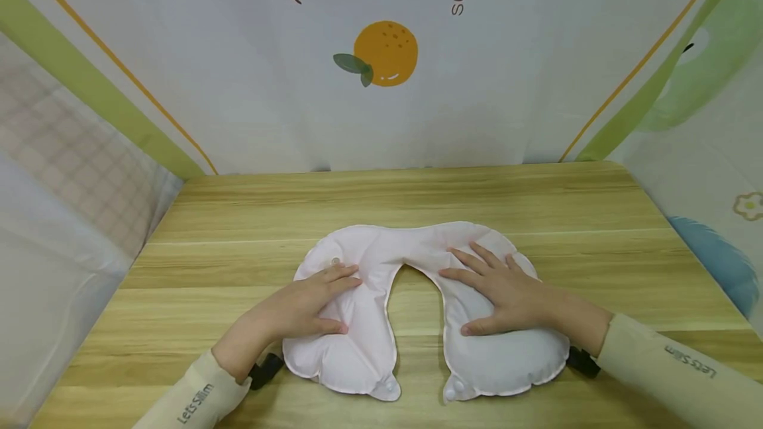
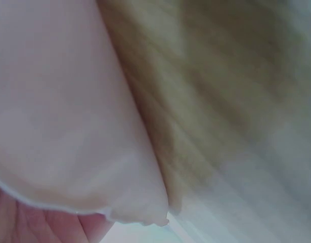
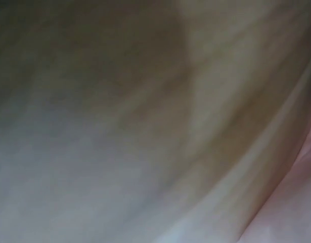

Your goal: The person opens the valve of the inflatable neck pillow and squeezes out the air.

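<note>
A pale pink, U-shaped inflatable neck pillow lies puffed up on the wooden table, its two ends pointing toward the person. On its left arm rests my left hand, fingers extended over the fabric just below a small round valve. My right hand lies spread on the pillow's right arm, palm down. Snap buttons show at the tips. In the left wrist view, the pillow's edge fills the left side, with part of the left hand under it. The right wrist view is blurred.
The wood-grain table stretches around the pillow on all sides. A white curtain printed with an orange hangs along the back edge. Light fabric drapes both sides. Black wrist straps sit below the sleeves.
</note>
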